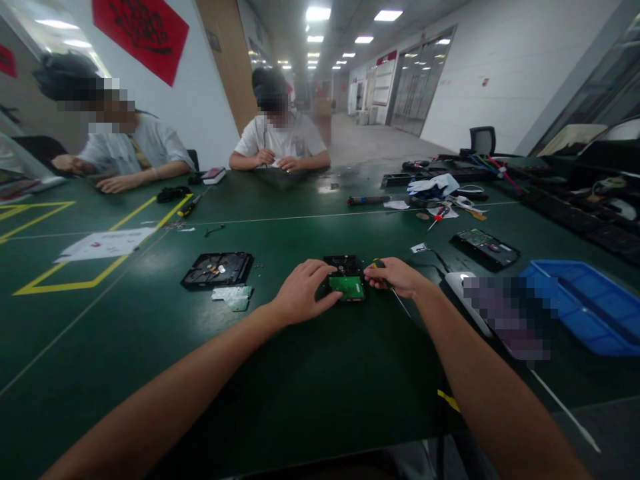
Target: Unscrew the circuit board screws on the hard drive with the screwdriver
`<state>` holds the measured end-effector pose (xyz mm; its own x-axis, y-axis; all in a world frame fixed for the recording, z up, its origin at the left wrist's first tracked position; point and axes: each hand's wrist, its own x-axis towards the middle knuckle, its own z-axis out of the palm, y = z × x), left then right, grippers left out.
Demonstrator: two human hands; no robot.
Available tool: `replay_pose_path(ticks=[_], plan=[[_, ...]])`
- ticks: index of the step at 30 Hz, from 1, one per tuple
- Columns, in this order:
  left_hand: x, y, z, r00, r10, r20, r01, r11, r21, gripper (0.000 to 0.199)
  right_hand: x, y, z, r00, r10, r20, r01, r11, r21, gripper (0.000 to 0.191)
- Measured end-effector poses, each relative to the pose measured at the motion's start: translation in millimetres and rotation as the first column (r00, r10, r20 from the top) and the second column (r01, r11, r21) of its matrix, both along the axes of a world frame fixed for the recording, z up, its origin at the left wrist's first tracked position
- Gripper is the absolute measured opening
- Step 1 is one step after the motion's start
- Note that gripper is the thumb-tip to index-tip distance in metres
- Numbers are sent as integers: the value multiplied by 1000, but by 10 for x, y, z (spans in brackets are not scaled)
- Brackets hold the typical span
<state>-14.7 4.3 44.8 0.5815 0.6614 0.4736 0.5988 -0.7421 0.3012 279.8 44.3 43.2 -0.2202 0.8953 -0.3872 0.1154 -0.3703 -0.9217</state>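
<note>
A black hard drive (344, 265) with a green circuit board (347, 287) on its near half lies on the green table between my hands. My left hand (305, 291) is at its left side, thumb and fingers spread apart around the drive's left edge. At the drive's right, my right hand (393, 277) has its fingers wrapped round a screwdriver (380, 265) with a yellow and black handle; the shaft points down to the right, away from the drive. Further left sit another black drive casing (218, 269) and a loose green board (233, 297), with tiny screws near them.
On the right are a third drive (486, 249), a phone (500, 313) and a blue tray (590, 303). Gloves (433, 185), a red screwdriver (439, 217) and cables lie beyond. A paper sheet (107, 245) is at the left. Two people sit across the table (280, 373).
</note>
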Motion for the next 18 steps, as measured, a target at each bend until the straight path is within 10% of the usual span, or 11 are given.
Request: replay_pose_path(ticks=[9,18], plan=[[179,200,-236,991,-72,-113,59,992,-109,119,19,-2,-2,998,-57,-1,57,998,17,12],[237,164,-292,989,-33,-144,24,998,-66,115,-23,16,-69,997,-71,20,70,997,38,18]])
